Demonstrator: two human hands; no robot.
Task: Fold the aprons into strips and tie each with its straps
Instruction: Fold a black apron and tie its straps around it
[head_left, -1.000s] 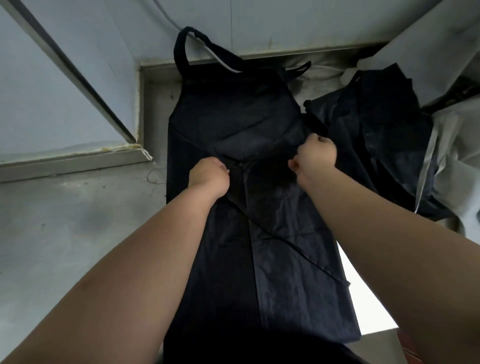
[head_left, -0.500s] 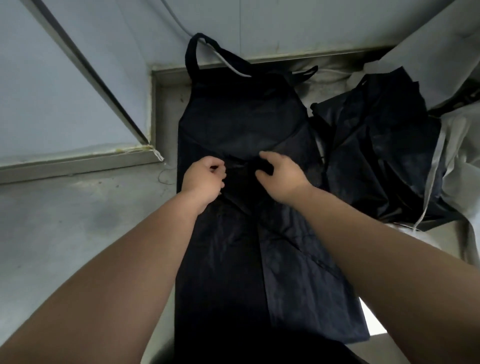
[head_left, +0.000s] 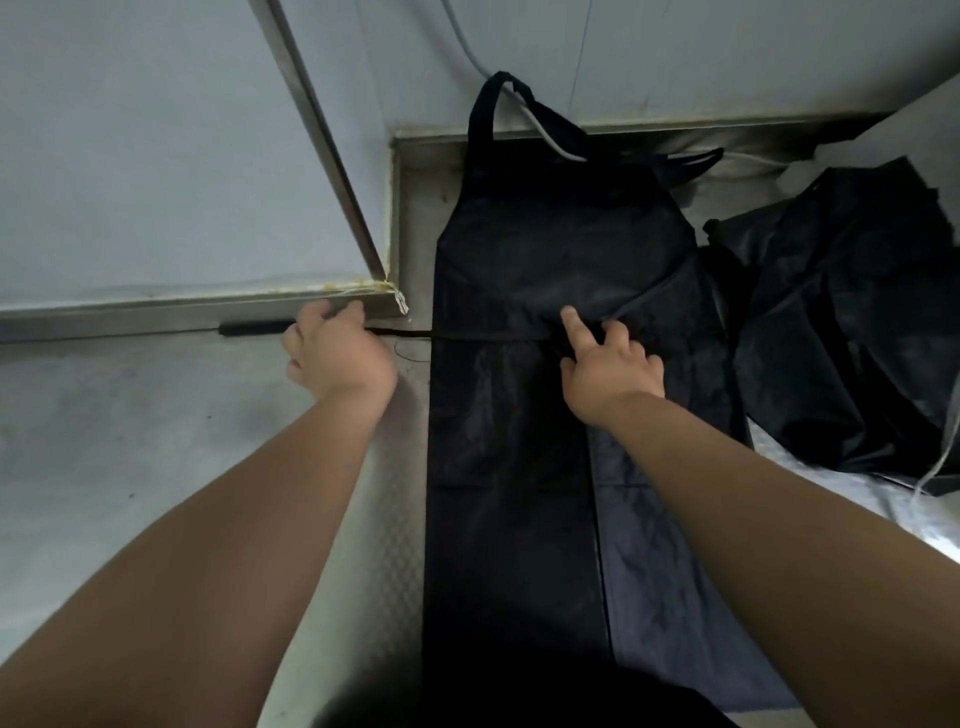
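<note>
My left hand (head_left: 340, 358) is out to the side, fingers curled round the strap (head_left: 254, 328). Right hand (head_left: 613, 364) is flat-ish, index finger pressing down on the apron (head_left: 519, 467), both arms stretched forward.

One folded apron (head_left: 509, 519), one taut strap (head_left: 254, 328), one neck loop (head_left: 477, 111), one crumpled heap (head_left: 841, 338) of uncountable aprons, two grips: left grip (head_left: 340, 356), right grip (head_left: 610, 369).

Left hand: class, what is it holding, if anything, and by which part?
The left hand grips the black waist strap partway along, its free end poking out beyond the fist.
</note>
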